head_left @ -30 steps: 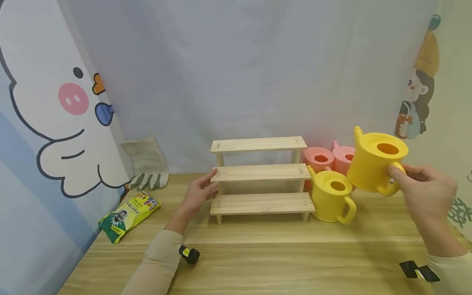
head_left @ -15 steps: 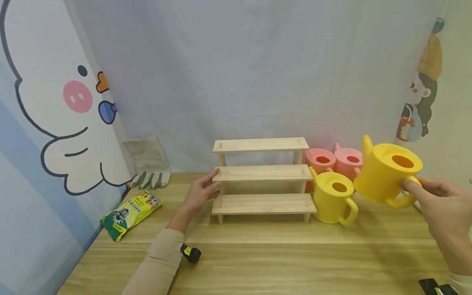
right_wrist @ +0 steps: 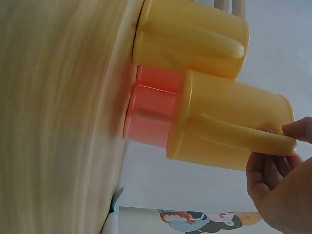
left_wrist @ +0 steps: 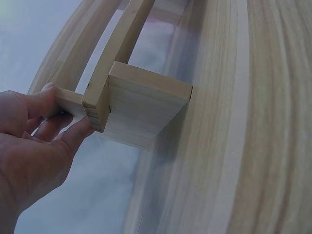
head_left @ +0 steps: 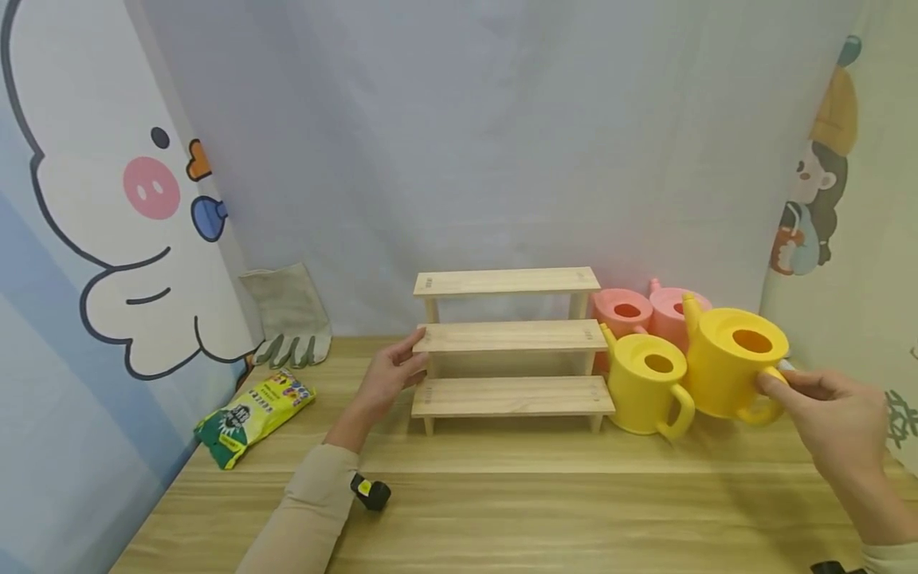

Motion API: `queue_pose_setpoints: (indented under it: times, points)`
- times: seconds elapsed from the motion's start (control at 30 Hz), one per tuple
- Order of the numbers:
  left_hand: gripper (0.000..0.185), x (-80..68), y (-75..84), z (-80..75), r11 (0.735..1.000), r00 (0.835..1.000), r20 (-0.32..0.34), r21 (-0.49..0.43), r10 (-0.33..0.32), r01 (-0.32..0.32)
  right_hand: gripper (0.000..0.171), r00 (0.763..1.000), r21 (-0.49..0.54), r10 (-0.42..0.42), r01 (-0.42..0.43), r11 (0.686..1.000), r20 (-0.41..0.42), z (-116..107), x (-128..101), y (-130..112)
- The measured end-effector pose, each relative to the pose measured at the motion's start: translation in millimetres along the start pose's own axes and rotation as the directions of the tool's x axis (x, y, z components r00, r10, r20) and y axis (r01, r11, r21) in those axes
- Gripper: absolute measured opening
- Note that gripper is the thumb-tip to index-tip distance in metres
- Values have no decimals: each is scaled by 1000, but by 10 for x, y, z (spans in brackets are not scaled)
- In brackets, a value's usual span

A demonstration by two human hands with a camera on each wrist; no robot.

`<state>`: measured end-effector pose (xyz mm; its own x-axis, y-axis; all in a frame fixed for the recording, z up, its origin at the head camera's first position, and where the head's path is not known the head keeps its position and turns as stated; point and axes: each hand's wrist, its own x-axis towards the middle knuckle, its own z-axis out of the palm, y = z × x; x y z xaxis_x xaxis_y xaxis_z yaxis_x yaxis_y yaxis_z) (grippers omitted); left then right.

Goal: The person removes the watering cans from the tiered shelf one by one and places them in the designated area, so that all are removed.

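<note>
My right hand (head_left: 839, 422) pinches the handle of a yellow watering can (head_left: 735, 367), thumb on one side and fingers on the other. That can hangs above the table, as the right wrist view shows a gap under its base (right_wrist: 175, 117). Just left of it a second yellow watering can (head_left: 638, 391) stands on the table. Two pink watering cans (head_left: 622, 307) are behind, partly hidden. My left hand (head_left: 385, 379) grips the left end of the middle step of a three-tier wooden stand (head_left: 509, 336); in the left wrist view its fingers curl around the board's end (left_wrist: 70, 100).
A green and yellow bag (head_left: 254, 414) lies on the wooden table (head_left: 502, 510) at left, with a grey work glove (head_left: 287, 315) leaning on the wall behind it. A pale curtain (head_left: 488, 143) hangs close behind the stand. A printed wall (head_left: 846, 335) borders the right side.
The held yellow watering can first moved right, then came down and back left, close to the standing yellow one. My left hand keeps its place on the stand.
</note>
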<state>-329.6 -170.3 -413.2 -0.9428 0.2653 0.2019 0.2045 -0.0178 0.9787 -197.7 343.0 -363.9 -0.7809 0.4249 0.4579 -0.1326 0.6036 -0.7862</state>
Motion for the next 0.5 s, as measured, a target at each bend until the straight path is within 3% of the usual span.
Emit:
queue_pose_setpoints:
  times: [0.2, 0.5]
  points:
    - [53, 4, 12, 9, 1000, 1000, 6, -4, 3, -3, 27, 997, -14, 38, -37, 999, 70, -41, -25, 75]
    - [53, -3, 6, 8, 1000, 1000, 1, 7, 14, -14, 42, 974, -94, 133, -117, 989, 183, -51, -34, 131]
